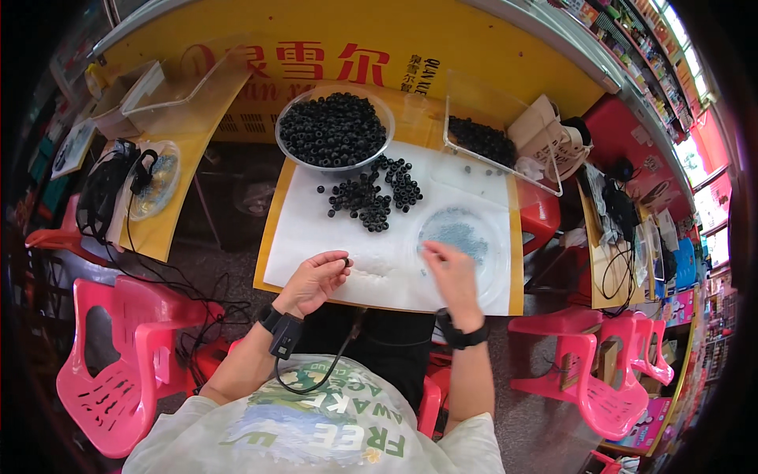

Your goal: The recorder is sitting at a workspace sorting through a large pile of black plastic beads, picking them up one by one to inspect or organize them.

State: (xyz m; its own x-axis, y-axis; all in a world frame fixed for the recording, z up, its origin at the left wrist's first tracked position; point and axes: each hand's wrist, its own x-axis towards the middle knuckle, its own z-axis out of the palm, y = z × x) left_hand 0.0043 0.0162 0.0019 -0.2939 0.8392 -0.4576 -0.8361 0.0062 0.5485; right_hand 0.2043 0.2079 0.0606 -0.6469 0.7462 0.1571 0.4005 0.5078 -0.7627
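Note:
My left hand [314, 280] is closed in a pinch on a small black ring-shaped piece [347, 262], above the near edge of the white sheet [304, 229]. Over the near side of a shallow clear round dish [483, 288], the fingers of my right hand [452, 272] are drawn together, slightly blurred; what they hold, if anything, cannot be made out. Tiny blue-grey bits [462, 235] lie spread in that dish. Between the hands is a patch of small whitish, see-through bits [375, 267]. Farther off lies a loose heap of black ring-shaped pieces [365, 204].
A clear bowl [389, 138] full of the black pieces stands at the back of the yellow table [272, 213]. Right of it, a clear bin [505, 170] holds more. Pink chairs [118, 379] flank me, and side tables carry bags and cables. A yellow panel [442, 39] stands behind.

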